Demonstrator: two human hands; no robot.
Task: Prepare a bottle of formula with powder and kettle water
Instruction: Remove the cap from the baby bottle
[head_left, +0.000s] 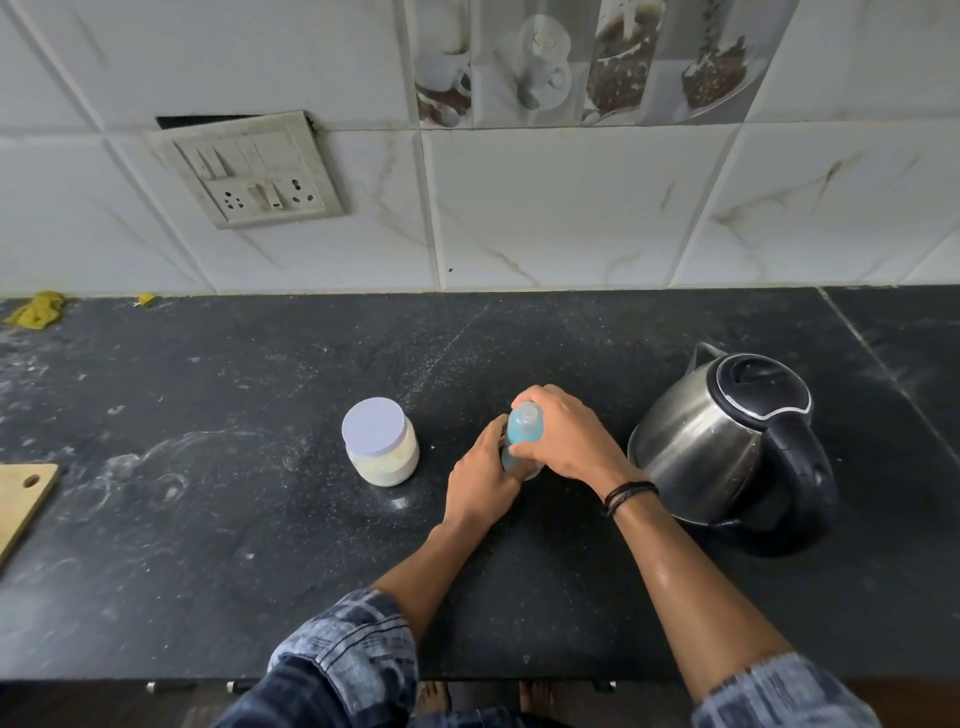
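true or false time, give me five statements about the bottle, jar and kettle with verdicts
1. The left hand and right hand both grip the blue bottle. True.
2. The powder jar stands open. False: its pale lid is on.
3. The kettle stands right of the bottle, lid shut. True.
4. A plug sits in the wall socket. False: both outlets are empty.
5. The wooden board lies beside the kettle. False: it lies at the counter's left edge, far from it.
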